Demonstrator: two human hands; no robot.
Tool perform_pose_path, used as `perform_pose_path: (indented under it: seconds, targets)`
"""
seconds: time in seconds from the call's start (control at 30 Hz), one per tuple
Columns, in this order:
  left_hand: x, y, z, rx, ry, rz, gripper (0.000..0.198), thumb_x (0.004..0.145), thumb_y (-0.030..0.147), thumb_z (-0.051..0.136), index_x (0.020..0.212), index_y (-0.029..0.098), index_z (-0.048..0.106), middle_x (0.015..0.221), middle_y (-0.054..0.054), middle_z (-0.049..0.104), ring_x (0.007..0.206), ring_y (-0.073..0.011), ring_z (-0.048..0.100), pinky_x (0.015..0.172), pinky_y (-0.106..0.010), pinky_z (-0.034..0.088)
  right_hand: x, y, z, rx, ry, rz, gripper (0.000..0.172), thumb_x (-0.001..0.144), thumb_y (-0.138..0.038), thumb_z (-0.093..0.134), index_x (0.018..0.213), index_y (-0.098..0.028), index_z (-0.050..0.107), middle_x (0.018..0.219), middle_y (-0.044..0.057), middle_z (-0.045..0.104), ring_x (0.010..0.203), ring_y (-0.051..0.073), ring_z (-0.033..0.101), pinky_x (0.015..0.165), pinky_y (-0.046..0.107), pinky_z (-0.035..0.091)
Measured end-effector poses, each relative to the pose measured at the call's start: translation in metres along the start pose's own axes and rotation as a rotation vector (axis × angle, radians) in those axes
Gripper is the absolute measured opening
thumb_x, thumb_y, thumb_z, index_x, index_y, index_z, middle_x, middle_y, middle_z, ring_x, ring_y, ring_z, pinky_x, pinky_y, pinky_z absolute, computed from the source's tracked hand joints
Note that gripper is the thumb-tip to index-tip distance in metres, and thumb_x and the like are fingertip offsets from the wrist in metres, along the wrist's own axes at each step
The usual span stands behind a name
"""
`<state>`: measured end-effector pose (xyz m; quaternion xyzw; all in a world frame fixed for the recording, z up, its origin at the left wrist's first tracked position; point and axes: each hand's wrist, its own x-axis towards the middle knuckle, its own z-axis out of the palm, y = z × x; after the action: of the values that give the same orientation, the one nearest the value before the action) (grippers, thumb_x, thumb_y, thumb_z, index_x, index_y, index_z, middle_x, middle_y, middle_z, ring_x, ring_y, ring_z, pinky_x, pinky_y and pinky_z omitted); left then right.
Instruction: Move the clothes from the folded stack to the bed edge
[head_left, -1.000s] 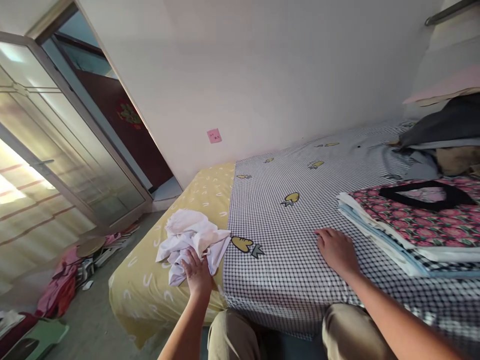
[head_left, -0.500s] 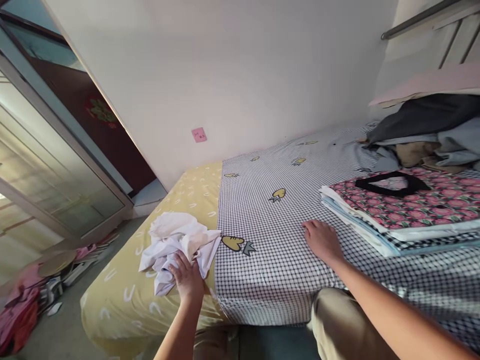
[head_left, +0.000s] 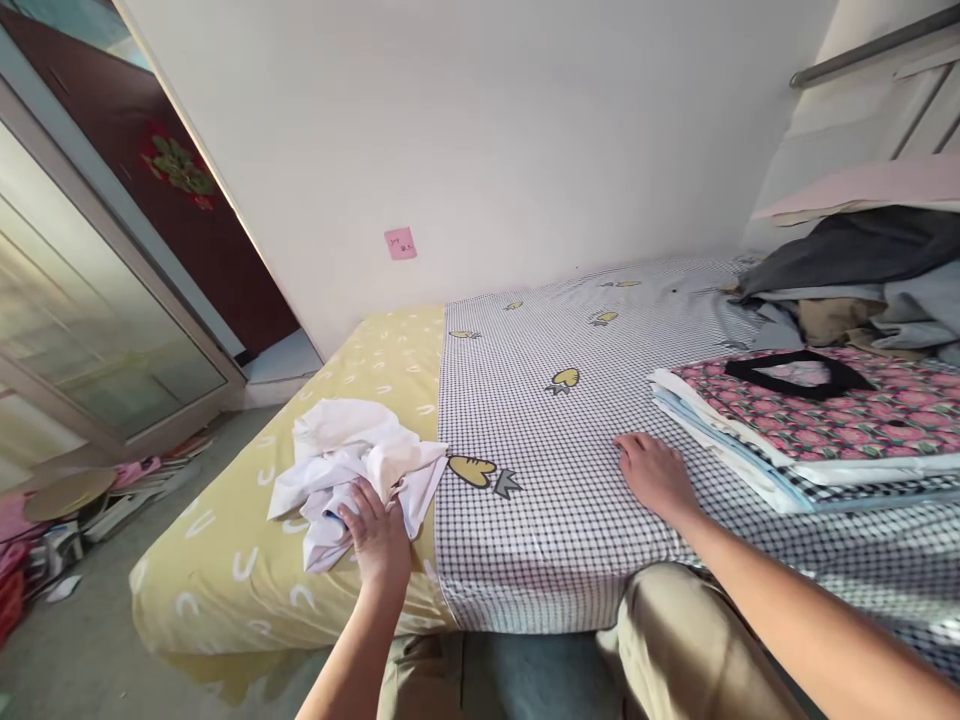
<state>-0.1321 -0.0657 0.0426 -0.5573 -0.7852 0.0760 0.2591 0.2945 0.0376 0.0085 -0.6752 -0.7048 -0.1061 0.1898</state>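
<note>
A crumpled white garment (head_left: pixel 352 462) lies on the yellow part of the bed (head_left: pixel 225 560), beside the seam with the checked sheet (head_left: pixel 555 470). My left hand (head_left: pixel 377 535) rests on its near edge with the fingers curled into the cloth. My right hand (head_left: pixel 656 473) lies flat and open on the checked sheet, just left of a stack of folded clothes (head_left: pixel 810 425) topped by a pink floral piece with a black neckline.
Dark and grey unfolded clothes (head_left: pixel 862 270) are heaped at the back right against the wall. A pink note (head_left: pixel 400 242) sticks on the wall. Glass doors (head_left: pixel 90 330) stand at left, with books and pink items (head_left: pixel 75 500) on the floor. My knees show below.
The view has shifted slightly. My left hand has closed more onto the white garment. My right hand stays flat in the same place on the sheet.
</note>
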Motion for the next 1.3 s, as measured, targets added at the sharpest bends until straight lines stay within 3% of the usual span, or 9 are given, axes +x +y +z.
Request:
perform_pose_path:
  seconds: [0.23,0.4,0.6,0.7,0.87,1.13,1.3]
  targets:
    - [-0.002,-0.007,0.0,-0.045,0.086,0.027,0.048,0.1,0.011,0.036,0.134,0.014,0.069,0.159,-0.029,0.045,0.15,-0.0436,0.041,0.12,-0.069,0.027,0.0,0.002,-0.003,0.045,-0.073,0.022,0.035,0.101,-0.021,0.041,0.125,-0.021,0.066,0.127,0.013,0.067,0.11,0.029,0.061,0.087,0.042,0.043]
    - [-0.001,-0.008,-0.008,-0.118,0.072,0.015,0.045,0.099,0.011,0.039,0.132,0.012,0.07,0.159,-0.03,0.044,0.15,-0.0448,0.04,0.119,-0.07,0.028,0.0,0.0,-0.009,0.064,-0.08,0.027,0.037,0.098,-0.019,0.044,0.126,-0.02,0.068,0.127,0.015,0.067,0.108,0.028,0.059,0.088,0.042,0.045]
    - [-0.007,-0.003,-0.031,-0.254,-0.052,0.018,0.048,0.1,0.01,0.035,0.139,0.007,0.063,0.165,-0.034,0.029,0.157,-0.0455,0.024,0.12,-0.072,0.023,-0.005,0.002,-0.019,0.066,-0.16,0.045,0.041,0.1,-0.02,0.043,0.135,-0.019,0.063,0.135,0.017,0.061,0.114,0.031,0.054,0.091,0.043,0.04]
    - [-0.008,0.004,-0.033,-0.27,-0.094,0.007,0.049,0.103,0.011,0.031,0.143,0.006,0.058,0.167,-0.035,0.022,0.159,-0.0453,0.014,0.121,-0.072,0.022,-0.005,0.005,-0.019,0.111,-0.152,0.055,0.041,0.101,-0.02,0.043,0.136,-0.017,0.063,0.136,0.018,0.06,0.115,0.029,0.049,0.092,0.042,0.035]
    - [-0.011,0.013,-0.035,-0.298,-0.12,-0.021,0.048,0.105,0.013,0.026,0.133,-0.005,0.061,0.167,-0.037,0.016,0.16,-0.0438,0.005,0.122,-0.072,0.017,-0.007,0.006,-0.024,0.142,-0.171,0.048,0.042,0.102,-0.018,0.043,0.139,-0.016,0.062,0.138,0.018,0.056,0.114,0.027,0.043,0.092,0.042,0.03]
    - [-0.009,0.015,-0.038,-0.265,-0.126,-0.077,0.05,0.102,0.013,0.028,0.136,-0.003,0.062,0.169,-0.033,0.017,0.161,-0.0407,0.01,0.127,-0.067,0.013,-0.006,0.004,-0.023,0.154,-0.172,0.047,0.045,0.1,-0.018,0.044,0.141,-0.019,0.063,0.135,0.018,0.056,0.113,0.028,0.043,0.092,0.042,0.03]
    - [-0.013,0.012,-0.038,-0.277,-0.099,-0.073,0.048,0.1,0.013,0.033,0.128,0.001,0.07,0.168,-0.033,0.024,0.159,-0.0436,0.015,0.126,-0.067,0.019,-0.003,0.0,-0.018,0.088,-0.16,0.059,0.044,0.098,-0.019,0.047,0.137,-0.026,0.065,0.133,0.014,0.06,0.113,0.03,0.049,0.093,0.043,0.036]
